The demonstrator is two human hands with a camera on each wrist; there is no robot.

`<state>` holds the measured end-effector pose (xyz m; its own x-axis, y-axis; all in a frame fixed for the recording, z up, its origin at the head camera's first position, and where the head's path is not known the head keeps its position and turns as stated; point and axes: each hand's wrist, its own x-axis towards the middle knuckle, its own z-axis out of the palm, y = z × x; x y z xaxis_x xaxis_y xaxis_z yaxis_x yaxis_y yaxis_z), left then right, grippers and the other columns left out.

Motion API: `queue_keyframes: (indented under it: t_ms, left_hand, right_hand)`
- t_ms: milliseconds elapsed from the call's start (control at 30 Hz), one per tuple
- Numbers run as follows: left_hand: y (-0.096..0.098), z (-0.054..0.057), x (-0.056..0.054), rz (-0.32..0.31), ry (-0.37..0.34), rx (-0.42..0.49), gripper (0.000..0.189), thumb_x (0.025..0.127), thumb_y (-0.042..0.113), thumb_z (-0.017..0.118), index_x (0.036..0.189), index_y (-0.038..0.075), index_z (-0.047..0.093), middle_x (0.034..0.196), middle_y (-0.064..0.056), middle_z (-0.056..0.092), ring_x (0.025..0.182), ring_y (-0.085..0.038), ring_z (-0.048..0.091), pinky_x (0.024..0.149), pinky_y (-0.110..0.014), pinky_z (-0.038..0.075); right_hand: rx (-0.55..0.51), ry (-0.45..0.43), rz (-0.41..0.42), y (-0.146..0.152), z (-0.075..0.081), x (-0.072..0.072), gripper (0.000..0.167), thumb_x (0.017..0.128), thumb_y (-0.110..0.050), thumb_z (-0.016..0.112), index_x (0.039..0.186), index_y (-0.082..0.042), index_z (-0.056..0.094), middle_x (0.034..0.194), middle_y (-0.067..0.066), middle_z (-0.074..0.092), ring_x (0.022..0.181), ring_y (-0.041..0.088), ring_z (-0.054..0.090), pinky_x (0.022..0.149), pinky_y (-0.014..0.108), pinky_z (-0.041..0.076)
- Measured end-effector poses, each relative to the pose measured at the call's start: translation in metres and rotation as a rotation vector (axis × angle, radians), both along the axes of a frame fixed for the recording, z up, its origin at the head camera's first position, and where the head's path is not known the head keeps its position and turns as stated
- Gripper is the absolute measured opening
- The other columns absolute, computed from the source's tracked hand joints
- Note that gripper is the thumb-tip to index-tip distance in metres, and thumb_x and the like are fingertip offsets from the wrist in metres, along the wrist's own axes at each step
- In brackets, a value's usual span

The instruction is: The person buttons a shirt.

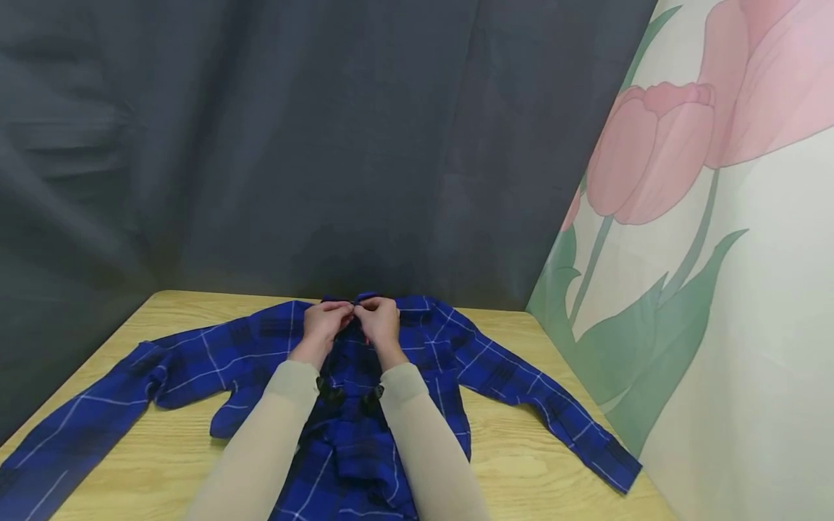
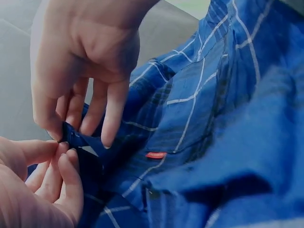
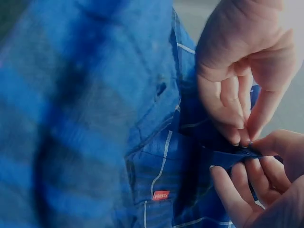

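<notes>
"Dark curtain (image 1: 358,152) behind our table (image 1: 515,449); where's our shirt (image 1: 352,362)?"
"Spread on it, sleeves (image 1: 528,380) left and right. Our left hand (image 1: 323,324) and right hand (image 1: 381,324) pinch its far collar (image 1: 369,295)."
"Done?"
"Laid out, yes; collar fastening seems unfinished, near front (image 1: 365,452) rumpled."

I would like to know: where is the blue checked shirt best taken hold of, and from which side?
Probably at the thin neck edge of the shirt, where the left hand and right hand both pinch it. Coming from the near side seems best: the neck lies toward the far end of the table, and the sleeves spread out sideways.
</notes>
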<state>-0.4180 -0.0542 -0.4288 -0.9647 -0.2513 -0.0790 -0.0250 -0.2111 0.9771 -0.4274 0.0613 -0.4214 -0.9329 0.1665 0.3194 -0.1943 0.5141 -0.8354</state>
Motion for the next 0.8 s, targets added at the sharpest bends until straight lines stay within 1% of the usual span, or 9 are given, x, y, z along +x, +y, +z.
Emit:
queue_keyframes:
  t_ms: [133,200,267,333,433,500,600,700,800]
  left_hand:
    - [-0.0065,-0.0059,0.0013,-0.01,-0.025,0.021,0.031,0.102,0.009,0.076,0.128,-0.007,0.076,0.084,0.008,0.076,0.075,-0.001,0.072,0.078,-0.019,0.064]
    - [-0.0081,-0.0072,0.0008,-0.027,-0.036,0.041,0.032,0.102,0.01,0.075,0.13,-0.006,0.075,0.084,0.009,0.076,0.076,-0.001,0.072,0.078,-0.018,0.063]
    - [-0.0088,-0.0072,-0.0006,-0.044,-0.036,0.063,0.034,0.102,0.009,0.075,0.132,-0.006,0.074,0.084,0.01,0.075,0.076,0.0,0.072,0.077,-0.017,0.063]
    - [-0.0088,-0.006,-0.0019,-0.056,-0.031,0.091,0.035,0.102,0.009,0.075,0.134,-0.006,0.073,0.082,0.011,0.075,0.075,0.001,0.073,0.078,-0.017,0.063]
    - [-0.0084,-0.0035,-0.0028,-0.07,-0.017,0.122,0.037,0.103,0.007,0.074,0.137,-0.007,0.071,0.081,0.013,0.075,0.074,0.002,0.073,0.079,-0.017,0.064]
    - [-0.0083,-0.0022,-0.0031,-0.078,-0.017,0.141,0.038,0.103,0.007,0.073,0.138,-0.007,0.07,0.081,0.012,0.076,0.074,0.002,0.074,0.08,-0.017,0.064]
    - [-0.0088,-0.0014,-0.0028,-0.088,-0.024,0.151,0.038,0.103,0.008,0.074,0.138,-0.006,0.07,0.081,0.012,0.076,0.076,0.001,0.074,0.083,-0.018,0.064]
    - [-0.0097,-0.0018,-0.0023,-0.095,-0.019,0.154,0.039,0.103,0.009,0.073,0.139,-0.006,0.069,0.081,0.013,0.076,0.076,0.001,0.074,0.083,-0.017,0.064]
    - [-0.0098,-0.0026,-0.0018,-0.098,-0.004,0.151,0.04,0.104,0.009,0.072,0.14,-0.006,0.068,0.079,0.015,0.075,0.075,0.002,0.073,0.079,-0.015,0.063]
  right_hand:
    - [0.052,-0.022,0.024,-0.0022,-0.0028,0.0003,0.011,0.093,-0.019,0.083,0.095,-0.008,0.087,0.092,0.007,0.086,0.073,0.023,0.073,0.06,0.024,0.056]
    - [0.061,-0.033,0.027,-0.0021,-0.0038,0.0004,0.012,0.093,-0.02,0.084,0.095,-0.009,0.088,0.094,0.006,0.086,0.078,0.023,0.073,0.059,0.024,0.056]
    - [0.06,-0.025,0.024,-0.0014,-0.0041,-0.0006,0.012,0.093,-0.021,0.084,0.096,-0.009,0.088,0.095,0.007,0.086,0.078,0.022,0.073,0.059,0.023,0.056]
    - [0.036,-0.021,0.03,-0.0006,-0.0036,-0.0014,0.013,0.095,-0.02,0.084,0.098,-0.008,0.088,0.096,0.008,0.086,0.073,0.022,0.075,0.056,0.024,0.057]
    - [-0.034,-0.02,0.05,0.0004,-0.0029,-0.0023,0.014,0.096,-0.018,0.082,0.101,-0.006,0.087,0.098,0.012,0.086,0.068,0.027,0.078,0.055,0.025,0.059]
    - [-0.09,-0.027,0.062,0.0007,-0.0032,-0.0031,0.014,0.097,-0.016,0.082,0.103,-0.004,0.087,0.1,0.015,0.085,0.071,0.031,0.08,0.058,0.026,0.062]
    - [-0.155,-0.036,0.078,0.0009,-0.0052,-0.0038,0.015,0.097,-0.014,0.081,0.104,-0.002,0.086,0.106,0.016,0.085,0.081,0.036,0.082,0.064,0.029,0.066]
    - [-0.164,-0.037,0.087,0.0017,-0.0077,-0.0037,0.015,0.097,-0.015,0.082,0.104,-0.003,0.086,0.107,0.016,0.084,0.082,0.036,0.082,0.065,0.03,0.066]
    - [-0.145,-0.021,0.096,0.0028,-0.0095,-0.0026,0.016,0.097,-0.017,0.082,0.104,-0.003,0.086,0.106,0.015,0.085,0.076,0.032,0.082,0.062,0.028,0.065]
